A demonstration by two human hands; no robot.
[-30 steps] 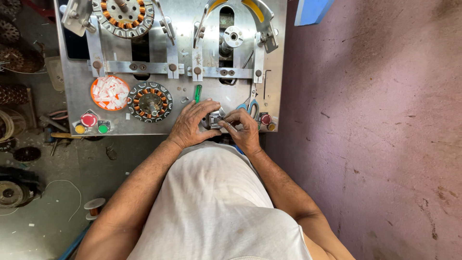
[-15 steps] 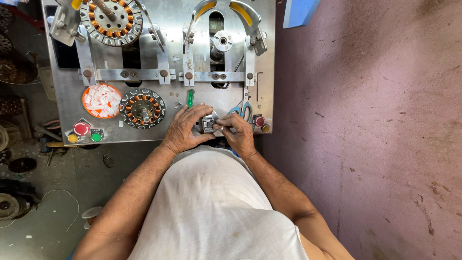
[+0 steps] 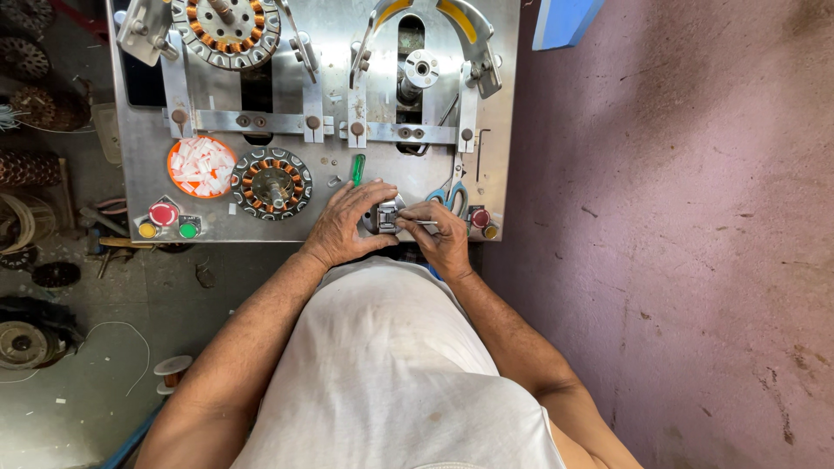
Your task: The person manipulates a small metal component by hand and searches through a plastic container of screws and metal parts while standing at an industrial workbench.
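Part (image 3: 385, 215): small grey metal piece at the table's near edge, between both hands.
Left hand (image 3: 343, 226): fingers curled over the part, gripping it.
Right hand (image 3: 445, 234): pinches a thin tool (image 3: 424, 223), tip at the part.
Scissors (image 3: 449, 196): just beyond the right hand.
Stator (image 3: 271, 183): copper-wound, left of the hands.
Dish (image 3: 202, 166): orange, holding white slips.
Table (image 3: 217, 227): steel plate.

Left hand (image 3: 346, 227) curled palm-down, right hand (image 3: 445, 236) pinching, fingers (image 3: 415, 214) meeting
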